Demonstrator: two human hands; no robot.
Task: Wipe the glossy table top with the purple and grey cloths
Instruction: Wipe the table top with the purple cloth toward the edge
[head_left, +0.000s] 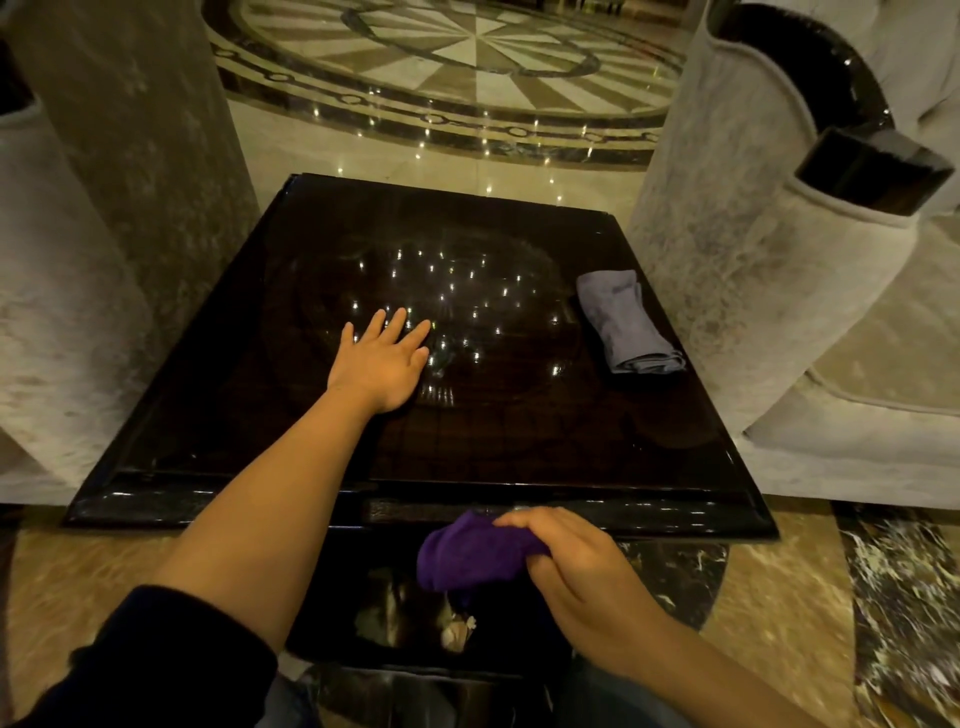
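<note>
The glossy dark square table top (260, 364) fills the middle of the head view and mirrors many ceiling lights. My left hand (382, 361) lies flat on it near the centre, fingers spread, holding nothing. My right hand (576, 566) is below the table's near edge, closed around a bunched purple cloth (467, 553) that hangs in front of the table's base. A folded grey cloth (626, 322) rests on the right side of the table top, untouched by either hand.
A pale upholstered armchair (737, 249) stands close to the table's right side and another pale upholstered chair (104, 208) to its left. The table's dark round base (670, 577) shows under the near edge. Polished patterned marble floor (457, 67) lies beyond.
</note>
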